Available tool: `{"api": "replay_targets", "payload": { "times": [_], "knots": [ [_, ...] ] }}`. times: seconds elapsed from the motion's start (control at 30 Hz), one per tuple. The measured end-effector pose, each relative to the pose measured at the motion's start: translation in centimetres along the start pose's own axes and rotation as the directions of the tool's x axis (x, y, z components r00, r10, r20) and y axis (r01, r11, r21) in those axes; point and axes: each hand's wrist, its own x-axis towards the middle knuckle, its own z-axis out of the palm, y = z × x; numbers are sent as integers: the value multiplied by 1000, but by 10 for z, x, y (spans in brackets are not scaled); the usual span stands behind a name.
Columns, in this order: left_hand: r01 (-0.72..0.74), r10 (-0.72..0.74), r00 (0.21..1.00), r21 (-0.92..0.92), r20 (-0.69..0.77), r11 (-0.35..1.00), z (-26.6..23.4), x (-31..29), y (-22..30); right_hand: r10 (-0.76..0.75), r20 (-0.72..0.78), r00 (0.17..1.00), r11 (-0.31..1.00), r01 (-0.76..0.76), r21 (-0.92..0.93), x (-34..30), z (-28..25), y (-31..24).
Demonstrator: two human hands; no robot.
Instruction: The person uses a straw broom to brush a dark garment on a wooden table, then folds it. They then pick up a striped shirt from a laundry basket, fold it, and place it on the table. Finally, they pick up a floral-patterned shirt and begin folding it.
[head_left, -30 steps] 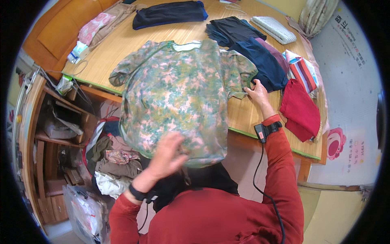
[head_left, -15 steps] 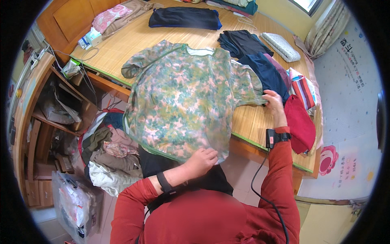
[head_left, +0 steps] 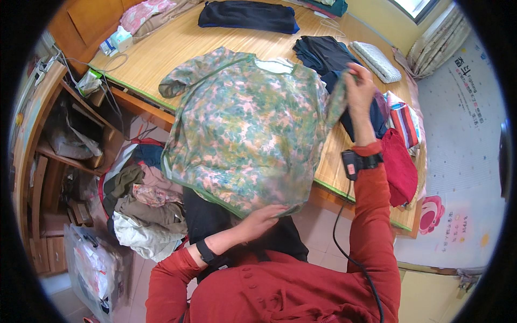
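A green, pink and olive patterned long-sleeved top (head_left: 242, 134) lies spread over the near edge of the bed, its neckline facing away from me and its lower part hanging toward my lap. My right hand (head_left: 360, 94) pinches the end of its right-side sleeve and holds it up off the surface. At the bottom hem, my left hand (head_left: 264, 219) is closed on the cloth, with some fingertips hidden by the fabric. The other sleeve rests bent at the upper left. Dark blue folded clothes (head_left: 347, 121) lie just behind my right hand.
Folded black clothing (head_left: 247, 16) sits at the far side of the wooden bed surface (head_left: 145, 67). A white woven item (head_left: 375, 62), a striped cloth (head_left: 404, 124) and a red garment (head_left: 399, 172) line the right. A bag of crumpled clothes (head_left: 148, 210) and a clear plastic box (head_left: 94, 269) stand lower left.
My right hand has moved up and away from me, lifting the sleeve end off the bed. My left hand has shifted slightly down and left, still at the hem.
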Motion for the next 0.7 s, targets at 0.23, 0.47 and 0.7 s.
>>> {"api": "replay_targets", "payload": {
  "times": [0.23, 0.47, 0.7],
  "knots": [
    [25, -17, 998, -119, 68, 993, -14, -2, -9, -456, 673, 583, 890, 289, 352, -93, 148, -107],
    [216, -222, 975, -274, 11, 937, -11, -19, -8, -102, 746, 658, 994, 96, 51, -86, 92, -60],
    [155, -240, 963, -470, -126, 869, -8, -28, -14, 207, 841, 500, 977, -146, -154, -131, 4, -27]
  ]
}}
